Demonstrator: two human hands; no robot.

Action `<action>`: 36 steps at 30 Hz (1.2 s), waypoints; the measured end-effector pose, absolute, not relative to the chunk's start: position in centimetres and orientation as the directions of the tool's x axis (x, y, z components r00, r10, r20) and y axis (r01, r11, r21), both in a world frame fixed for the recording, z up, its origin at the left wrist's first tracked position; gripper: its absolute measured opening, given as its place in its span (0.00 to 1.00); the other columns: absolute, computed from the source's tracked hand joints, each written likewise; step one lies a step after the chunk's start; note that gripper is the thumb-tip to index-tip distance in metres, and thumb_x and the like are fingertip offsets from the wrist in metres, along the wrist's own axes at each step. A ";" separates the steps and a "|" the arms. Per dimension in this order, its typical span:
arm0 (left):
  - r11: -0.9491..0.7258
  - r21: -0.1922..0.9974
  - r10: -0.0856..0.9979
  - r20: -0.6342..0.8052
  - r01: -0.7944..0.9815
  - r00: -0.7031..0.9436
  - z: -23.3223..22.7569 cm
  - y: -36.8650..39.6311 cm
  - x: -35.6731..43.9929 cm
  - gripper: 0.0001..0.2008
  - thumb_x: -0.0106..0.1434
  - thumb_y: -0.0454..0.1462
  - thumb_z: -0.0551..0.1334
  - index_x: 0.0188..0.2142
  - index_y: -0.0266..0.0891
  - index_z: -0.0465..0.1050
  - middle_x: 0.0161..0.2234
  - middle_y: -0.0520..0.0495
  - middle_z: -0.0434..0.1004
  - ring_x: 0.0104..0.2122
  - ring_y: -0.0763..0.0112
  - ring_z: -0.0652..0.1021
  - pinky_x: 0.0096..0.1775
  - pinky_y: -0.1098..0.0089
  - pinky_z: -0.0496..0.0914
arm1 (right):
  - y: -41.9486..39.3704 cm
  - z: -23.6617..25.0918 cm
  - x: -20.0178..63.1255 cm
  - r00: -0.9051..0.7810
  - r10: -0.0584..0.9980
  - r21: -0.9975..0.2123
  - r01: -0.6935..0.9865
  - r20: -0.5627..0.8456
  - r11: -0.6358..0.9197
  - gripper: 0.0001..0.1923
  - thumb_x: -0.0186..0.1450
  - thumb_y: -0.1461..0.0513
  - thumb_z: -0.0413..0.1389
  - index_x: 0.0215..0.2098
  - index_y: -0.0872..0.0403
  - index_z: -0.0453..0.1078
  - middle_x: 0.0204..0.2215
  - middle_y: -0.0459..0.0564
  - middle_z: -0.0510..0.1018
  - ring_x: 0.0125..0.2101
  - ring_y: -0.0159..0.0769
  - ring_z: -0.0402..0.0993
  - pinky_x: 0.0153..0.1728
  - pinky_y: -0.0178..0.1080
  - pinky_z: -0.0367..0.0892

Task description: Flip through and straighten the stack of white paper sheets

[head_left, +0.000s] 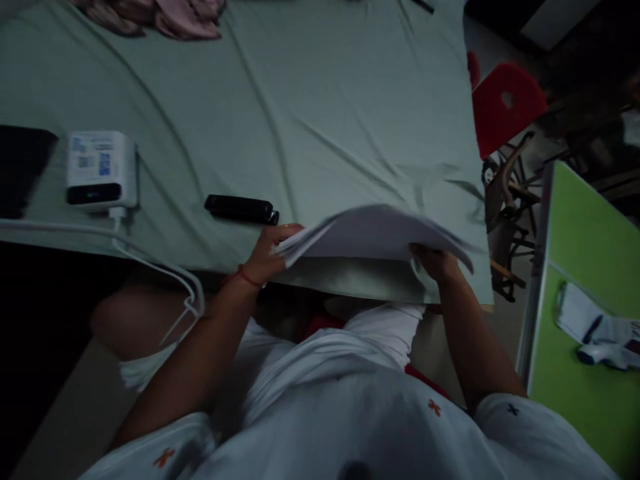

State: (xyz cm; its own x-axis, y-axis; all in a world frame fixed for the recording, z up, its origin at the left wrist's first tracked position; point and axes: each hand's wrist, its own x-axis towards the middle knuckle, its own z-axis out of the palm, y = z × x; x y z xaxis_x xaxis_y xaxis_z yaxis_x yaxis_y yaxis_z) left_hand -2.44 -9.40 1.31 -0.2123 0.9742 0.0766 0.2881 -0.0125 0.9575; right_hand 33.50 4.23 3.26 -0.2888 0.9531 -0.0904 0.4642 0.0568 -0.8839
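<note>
A stack of white paper sheets (370, 233) is held between my two hands just over the front edge of the cloth-covered table. It bows upward in the middle, and its edges are smeared by motion. My left hand (273, 253), with a red string at the wrist, is closed on the left end of the sheets. At the right end, my right hand (436, 263) grips them with the thumb on top. A black stapler (241, 209) lies on the cloth just beyond my left hand.
Left on the table are a white device (103, 170) with a plugged-in white cable (150, 267) and a dark flat object (25, 167). Pink cloth (170, 17) lies at the back. To the right stand a red chair (510, 103) and a green-topped table (590, 233).
</note>
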 end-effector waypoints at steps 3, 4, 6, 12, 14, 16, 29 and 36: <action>0.111 0.976 0.927 -0.034 0.187 -0.374 1.1 -9.0 -1.9 0.29 0.59 0.61 0.68 0.33 0.35 0.79 0.29 0.45 0.79 0.36 0.61 0.78 0.36 0.67 0.74 | 4.4 2.1 33.3 -0.225 0.968 -0.940 0.340 -0.111 -0.028 0.29 0.49 0.39 0.72 0.36 0.51 0.78 0.32 0.50 0.83 0.35 0.43 0.79 0.36 0.44 0.78; 0.140 0.980 0.919 -0.076 0.140 -0.386 0.9 -8.8 -1.8 0.31 0.58 0.63 0.68 0.34 0.34 0.79 0.29 0.45 0.78 0.35 0.61 0.78 0.34 0.68 0.73 | 4.4 1.7 33.2 -0.241 0.959 -0.947 0.313 -0.151 -0.070 0.29 0.49 0.39 0.72 0.36 0.51 0.78 0.33 0.51 0.84 0.34 0.42 0.79 0.36 0.44 0.78; 0.169 0.985 0.917 -0.140 0.047 -0.374 0.6 -8.2 -1.6 0.33 0.56 0.65 0.69 0.35 0.34 0.78 0.29 0.45 0.78 0.33 0.63 0.77 0.32 0.69 0.71 | 4.1 1.1 32.7 -0.256 0.943 -0.942 0.312 -0.212 -0.127 0.29 0.50 0.40 0.73 0.38 0.51 0.78 0.36 0.52 0.85 0.33 0.42 0.79 0.35 0.44 0.78; 0.102 0.995 0.919 -0.101 -0.019 -0.381 0.2 -8.0 -1.7 0.36 0.56 0.71 0.64 0.25 0.39 0.67 0.22 0.52 0.67 0.23 0.75 0.67 0.24 0.73 0.61 | 3.2 -0.8 31.1 -0.040 0.993 -0.959 0.265 -0.111 -0.097 0.25 0.55 0.45 0.71 0.41 0.51 0.77 0.40 0.54 0.85 0.39 0.43 0.81 0.43 0.46 0.79; 0.075 0.997 0.931 -0.069 0.004 -0.357 0.3 -8.3 -1.7 0.35 0.60 0.70 0.62 0.26 0.41 0.65 0.21 0.53 0.64 0.22 0.75 0.67 0.23 0.73 0.62 | 3.4 -1.3 30.9 0.037 0.998 -0.982 0.182 -0.051 -0.057 0.26 0.52 0.46 0.71 0.41 0.51 0.75 0.42 0.54 0.85 0.41 0.42 0.81 0.46 0.46 0.78; 0.070 0.997 0.943 -0.062 0.012 -0.326 0.2 -8.4 -1.6 0.33 0.64 0.68 0.60 0.27 0.42 0.65 0.21 0.54 0.64 0.21 0.75 0.68 0.22 0.72 0.64 | 3.6 -1.6 30.8 0.069 0.997 -0.993 0.112 -0.029 -0.037 0.27 0.50 0.46 0.72 0.41 0.51 0.75 0.42 0.54 0.85 0.41 0.41 0.81 0.47 0.45 0.78; -0.057 0.996 0.943 0.076 0.068 -0.324 -0.8 -8.2 -1.7 0.31 0.69 0.67 0.54 0.27 0.44 0.65 0.18 0.53 0.71 0.15 0.72 0.68 0.18 0.70 0.62 | 1.4 1.0 32.5 -0.153 0.970 -0.917 0.382 -0.187 -0.117 0.23 0.54 0.47 0.73 0.34 0.56 0.77 0.31 0.50 0.83 0.32 0.37 0.76 0.35 0.39 0.73; -0.004 0.994 0.937 0.041 0.109 -0.346 -0.5 -8.0 -1.6 0.24 0.73 0.56 0.58 0.27 0.43 0.67 0.17 0.54 0.70 0.16 0.73 0.67 0.20 0.71 0.60 | 1.0 2.8 30.7 -0.004 0.985 -0.954 0.252 -0.170 -0.164 0.24 0.48 0.46 0.72 0.25 0.53 0.69 0.19 0.41 0.70 0.20 0.29 0.64 0.20 0.34 0.61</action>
State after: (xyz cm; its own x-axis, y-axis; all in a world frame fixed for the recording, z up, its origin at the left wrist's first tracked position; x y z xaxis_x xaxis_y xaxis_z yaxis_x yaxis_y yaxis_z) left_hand -1.56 -7.97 -0.49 -0.3461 0.9373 0.0411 0.1085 -0.0035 0.9941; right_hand 30.70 1.02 2.76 -0.0045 0.9853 -0.1705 0.2525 -0.1639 -0.9536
